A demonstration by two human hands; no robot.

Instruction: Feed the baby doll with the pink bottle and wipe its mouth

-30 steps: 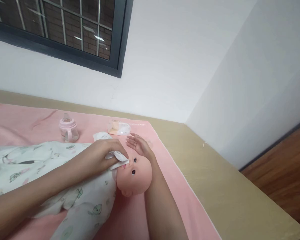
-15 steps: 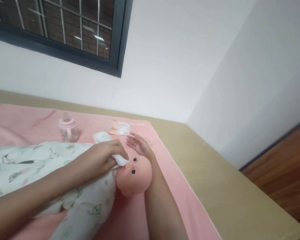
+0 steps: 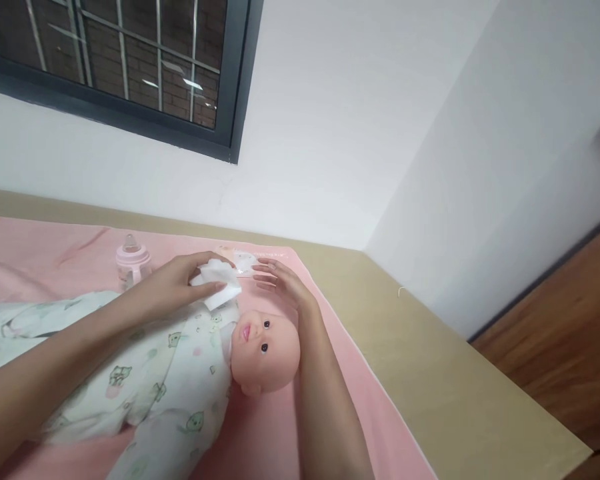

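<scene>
A baby doll [image 3: 265,353] lies on its back in a white sleepsuit [image 3: 145,367] with small green prints, its head pointing right. Above the doll's chest, my left hand [image 3: 193,277] grips a folded white tissue [image 3: 220,280] between thumb and fingers, apart from the face. My right hand [image 3: 285,280] is just beyond the doll's head, fingers spread and holding nothing, with the forearm running alongside the crown. Close to my right fingertips lies a small clear plastic packet [image 3: 245,263], partly hidden by my hands.
A pink baby bottle [image 3: 131,259] with handles stands behind the doll, partly covered by my left forearm. Under everything is a pink blanket [image 3: 265,440] on a wooden surface [image 3: 395,347]. A white wall [image 3: 310,133] and a barred window [image 3: 130,60] rise behind.
My left hand has lifted the tissue off the doll's mouth and moved it back and left, over the chest. The mouth now shows. My right hand has risen slightly, fingers nearer the packet.
</scene>
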